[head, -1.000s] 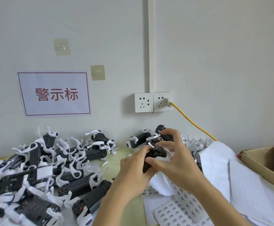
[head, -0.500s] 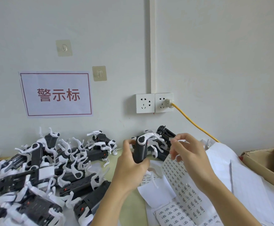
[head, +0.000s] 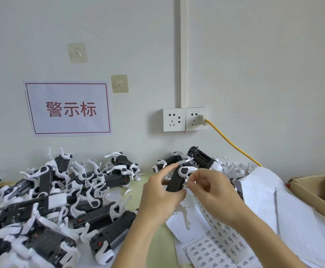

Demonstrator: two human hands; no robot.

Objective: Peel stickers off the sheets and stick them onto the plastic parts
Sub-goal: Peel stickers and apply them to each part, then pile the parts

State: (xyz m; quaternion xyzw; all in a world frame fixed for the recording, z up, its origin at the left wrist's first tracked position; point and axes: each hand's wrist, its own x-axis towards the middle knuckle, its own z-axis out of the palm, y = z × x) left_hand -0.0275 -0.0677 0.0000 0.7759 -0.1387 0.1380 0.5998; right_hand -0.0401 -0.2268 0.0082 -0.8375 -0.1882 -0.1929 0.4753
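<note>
Grip, left hand: fingers and thumb curled round the lower body of one black-and-white plastic part, held raised above the tabletop, long axis near upright and leaning slightly right, white rounded joint at the top.

Grip, right hand: thumb and forefinger pinched together on a small sticker, brought against the right flank of the held part at about mid-height. Whether the sticker already adheres cannot be told.

Key relation: the sticker sits just right of the part's side face, touching or nearly so; the right hand is the nearer for pressing it down, the left steadying.

Stock, left: heap of plastic parts on the tabletop.

Stock, right: sticker sheets lying flat below the hands, blank backing sheets beside them.
</note>
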